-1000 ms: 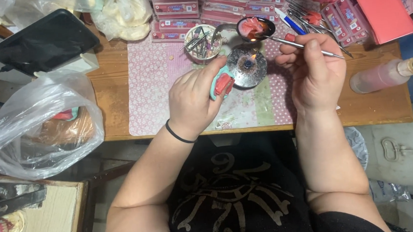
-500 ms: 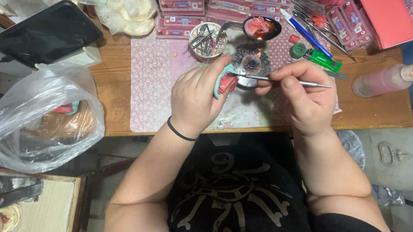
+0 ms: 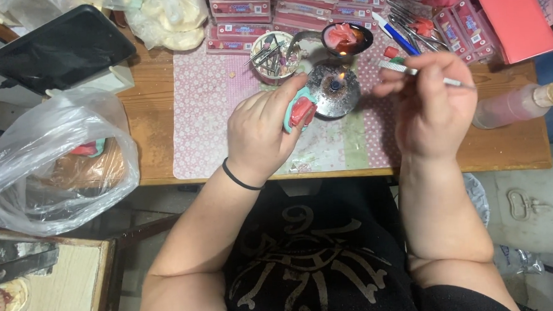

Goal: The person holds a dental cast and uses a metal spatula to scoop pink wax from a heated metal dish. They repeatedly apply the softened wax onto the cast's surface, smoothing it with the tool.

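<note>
A teal-and-pink dental cast point(image 3: 300, 109) was gripped in the closed left hand point(image 3: 264, 134), just above the patterned mat point(image 3: 206, 109) and beside a small round burner point(image 3: 334, 91) with a lit flame. A thin metal tool point(image 3: 409, 70) was pinched between the fingers of the right hand point(image 3: 435, 108). A metal cup of instruments point(image 3: 273, 57) stood behind. A pink squeeze bottle point(image 3: 513, 105) lay near the desk's right end.

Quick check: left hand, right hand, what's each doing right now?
Left hand: closed around a teal and pink dental cast.
Right hand: closed, pinching a thin metal tool beside the lit burner.
</note>
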